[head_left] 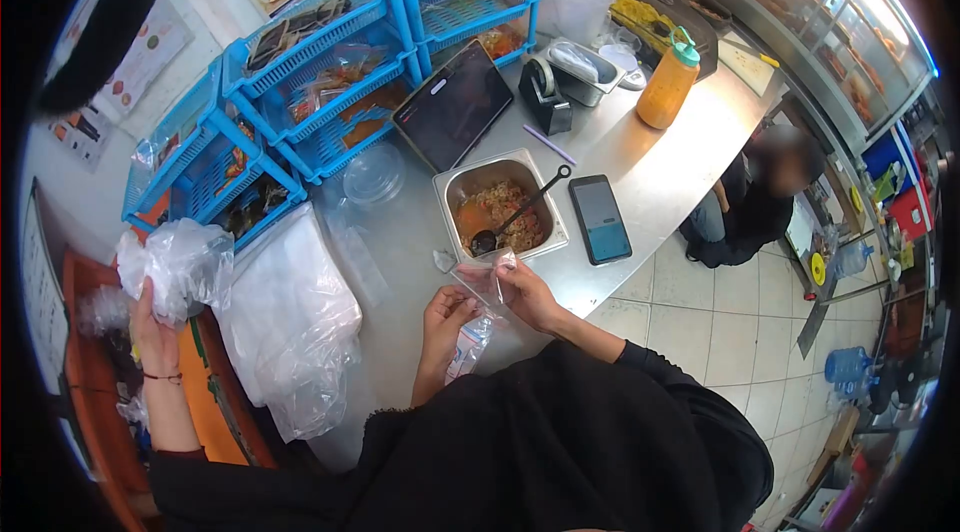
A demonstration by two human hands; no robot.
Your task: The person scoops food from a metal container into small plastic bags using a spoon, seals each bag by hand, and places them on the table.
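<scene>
My right hand (530, 294) pinches a small clear plastic bag (480, 279) just in front of a steel food pan. My left hand (444, 328) is close beside it, thumb and fingers closed at the bag's lower edge. Chopped, reddish food in liquid fills part of the steel pan (447, 213), and a black ladle (530, 204) rests in it with its handle over the right rim. Below my hands lies a clear packet with blue and red print (466, 349), partly covered by my left hand.
A smartphone (601, 220), tablet (455, 104), tape dispenser (545, 97) and orange squeeze bottle (669, 87) stand around the pan. Blue stacked baskets (318, 97) line the back. At left, another person's hand (155, 337) holds crumpled plastic bags (180, 267) beside stacked plastic sheets (285, 317). Someone sits at right.
</scene>
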